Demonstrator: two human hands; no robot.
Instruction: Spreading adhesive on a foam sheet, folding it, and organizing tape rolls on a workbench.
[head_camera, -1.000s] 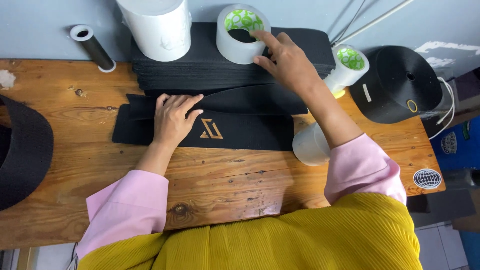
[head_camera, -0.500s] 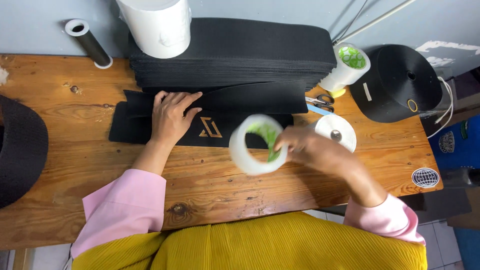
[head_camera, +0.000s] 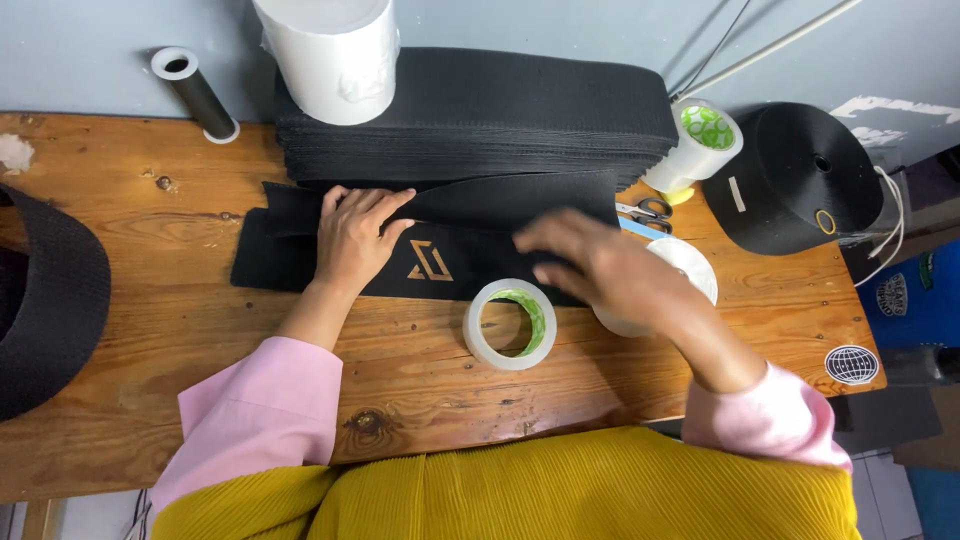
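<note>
My left hand (head_camera: 355, 238) lies flat, fingers spread, on a black fabric piece (head_camera: 270, 258) with a tan emblem (head_camera: 430, 261), pressing it to the wooden table (head_camera: 200, 320). My right hand (head_camera: 590, 260) hovers blurred over the right end of that piece, fingers loosely spread, holding nothing. A clear tape roll (head_camera: 510, 323) with a green core lies flat on the table just below and left of the right hand, apart from it. A white roll (head_camera: 695, 270) is partly hidden under my right wrist.
A tall stack of black fabric pieces (head_camera: 480, 115) sits behind, with a big white roll (head_camera: 330, 55) at its left. Scissors (head_camera: 645, 212), a second tape roll (head_camera: 700, 140), a black webbing spool (head_camera: 800, 175), a grey tube (head_camera: 195, 95) and a black mesh item (head_camera: 45, 300) surround the work.
My right hand took the tape roll off the fabric stack, carried it down to the table front, set it flat and let go; it now hovers over the fabric. The left hand stayed put.
</note>
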